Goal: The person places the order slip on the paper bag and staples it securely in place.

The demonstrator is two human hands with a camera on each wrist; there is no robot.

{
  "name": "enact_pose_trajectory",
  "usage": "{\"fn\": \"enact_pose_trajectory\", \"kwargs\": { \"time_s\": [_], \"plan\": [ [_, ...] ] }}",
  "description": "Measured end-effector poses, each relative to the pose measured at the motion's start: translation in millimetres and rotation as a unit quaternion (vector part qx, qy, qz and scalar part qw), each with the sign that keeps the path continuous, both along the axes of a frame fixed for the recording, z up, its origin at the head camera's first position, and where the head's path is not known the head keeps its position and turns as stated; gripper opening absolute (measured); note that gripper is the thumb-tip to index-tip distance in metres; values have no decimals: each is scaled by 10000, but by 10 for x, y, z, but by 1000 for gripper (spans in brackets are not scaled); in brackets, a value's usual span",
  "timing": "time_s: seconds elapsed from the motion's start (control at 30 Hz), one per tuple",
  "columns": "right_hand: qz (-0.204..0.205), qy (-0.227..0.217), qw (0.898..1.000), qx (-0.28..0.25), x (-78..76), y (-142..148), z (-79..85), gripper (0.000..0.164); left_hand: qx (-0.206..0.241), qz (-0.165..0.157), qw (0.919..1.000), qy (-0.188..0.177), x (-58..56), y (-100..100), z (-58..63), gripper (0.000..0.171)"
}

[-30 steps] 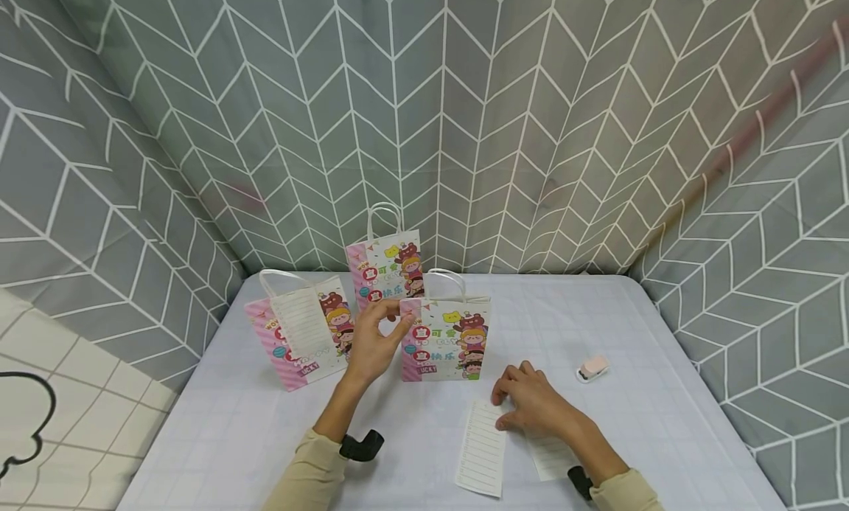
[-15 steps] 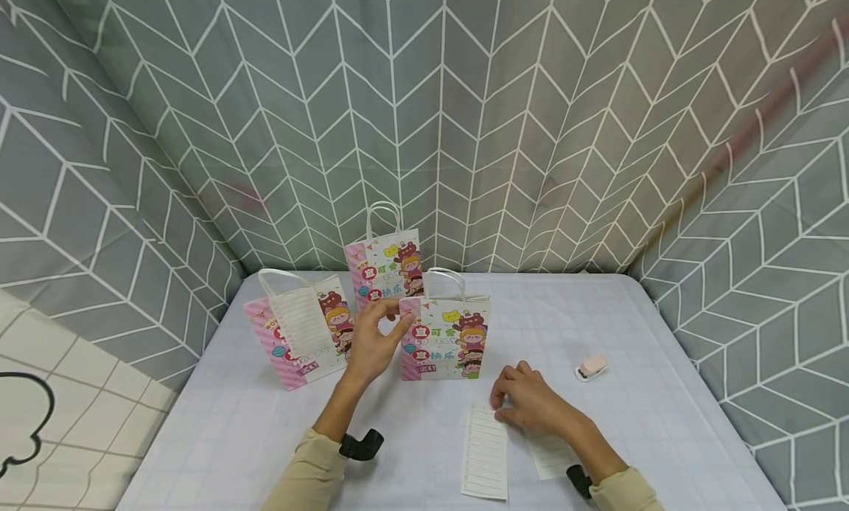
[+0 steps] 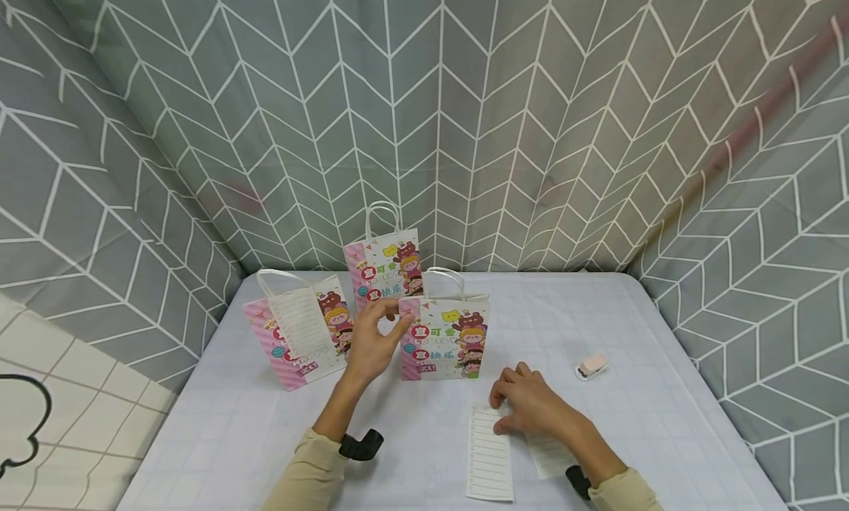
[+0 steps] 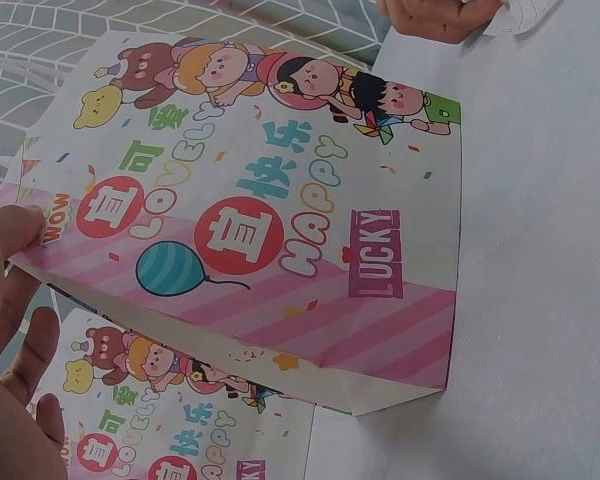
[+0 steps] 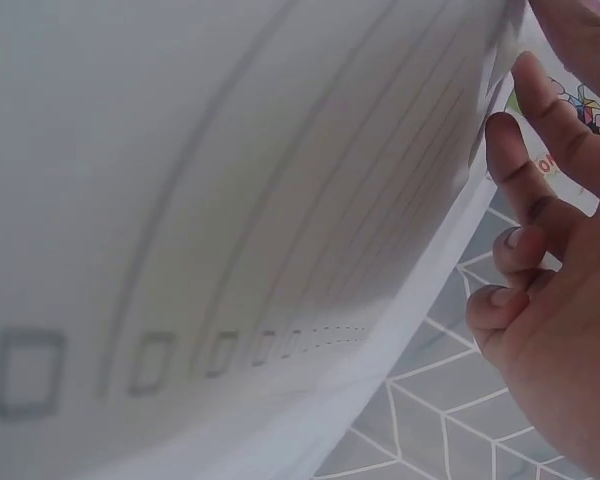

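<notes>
My left hand [image 3: 378,341] pinches the upper left edge of a paper gift bag [image 3: 447,338] printed with cartoon figures, which stands on the table. In the left wrist view its fingers and thumb grip the pink striped side of the gift bag [image 4: 240,180]. My right hand [image 3: 533,405] pinches the top of a lined paper strip [image 3: 489,459], in front of the bag and to its right. Close up in the right wrist view, the strip [image 5: 220,200] shows lines and small checkboxes. A second lined strip [image 3: 549,456] lies partly hidden under the right forearm.
A matching bag [image 3: 381,264] stands behind, and another bag [image 3: 292,371] leans at the left with a lined strip [image 3: 303,323] on its front. A small pink and white stapler-like object [image 3: 592,366] lies at the right on the white-covered table [image 3: 637,422]. Patterned curtains [image 3: 438,127] surround it.
The strip in my right hand has swung a little to the right at its lower end. My left hand and the bags have stayed nearly still.
</notes>
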State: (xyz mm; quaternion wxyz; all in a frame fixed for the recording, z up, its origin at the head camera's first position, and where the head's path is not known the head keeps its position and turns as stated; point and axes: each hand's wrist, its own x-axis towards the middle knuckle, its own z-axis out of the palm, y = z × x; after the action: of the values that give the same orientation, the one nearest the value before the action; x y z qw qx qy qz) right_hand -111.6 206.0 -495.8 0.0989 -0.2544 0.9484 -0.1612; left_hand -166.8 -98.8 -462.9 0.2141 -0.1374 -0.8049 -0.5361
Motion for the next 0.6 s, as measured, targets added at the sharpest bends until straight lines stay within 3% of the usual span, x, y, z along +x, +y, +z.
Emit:
{"fn": "enact_pose_trajectory", "kwargs": {
  "time_s": [0.6],
  "plan": [
    [210, -262, 9990, -299, 7, -9, 29, 32, 41, -50, 10000, -48, 1, 0, -2, 16]
  ]
}}
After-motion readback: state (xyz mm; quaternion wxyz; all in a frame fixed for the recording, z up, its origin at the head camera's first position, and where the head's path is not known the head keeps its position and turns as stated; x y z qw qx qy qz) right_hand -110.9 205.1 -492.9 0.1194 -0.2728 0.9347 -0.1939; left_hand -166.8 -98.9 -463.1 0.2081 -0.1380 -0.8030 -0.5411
